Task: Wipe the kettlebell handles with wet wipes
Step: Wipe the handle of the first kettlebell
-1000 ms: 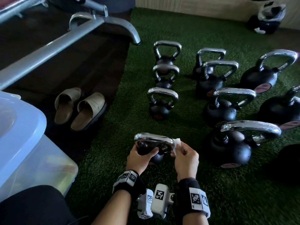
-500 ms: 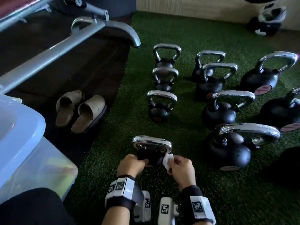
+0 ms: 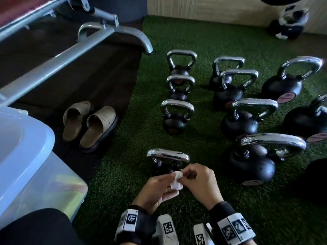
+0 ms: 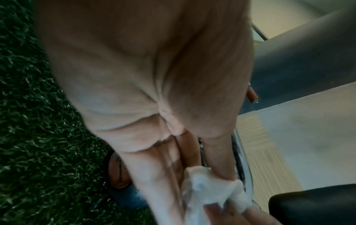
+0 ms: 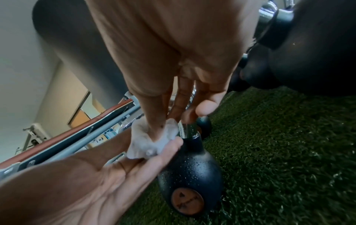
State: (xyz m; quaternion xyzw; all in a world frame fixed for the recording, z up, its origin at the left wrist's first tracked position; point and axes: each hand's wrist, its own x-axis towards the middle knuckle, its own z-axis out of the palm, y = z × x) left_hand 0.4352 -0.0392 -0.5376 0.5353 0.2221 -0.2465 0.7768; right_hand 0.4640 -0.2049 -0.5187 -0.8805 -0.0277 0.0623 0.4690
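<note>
The nearest small black kettlebell (image 3: pixel 164 167) stands upright on the green turf, and its chrome handle (image 3: pixel 168 155) is free of both hands. Just in front of it, both hands hold a crumpled white wet wipe (image 3: pixel 176 180). My left hand (image 3: pixel 166 184) cradles the wipe from below with the thumb on it. My right hand (image 3: pixel 187 174) pinches its top with thumb and forefinger. The right wrist view shows the wipe (image 5: pixel 152 141) beside the kettlebell (image 5: pixel 192 175). In the left wrist view the wipe (image 4: pixel 212 185) sits at my fingertips.
Several more chrome-handled kettlebells stand in rows ahead (image 3: pixel 177 112) and to the right (image 3: pixel 253 163). A blue-lidded plastic bin (image 3: pixel 26 156) is at my left, a pair of slippers (image 3: pixel 90 124) lies on dark flooring, and a bench frame (image 3: pixel 70 48) crosses the far left.
The left hand let go of the kettlebell's body. The right hand took the wipe off the handle's right side. Both hands drew back toward me and now hold the wipe together.
</note>
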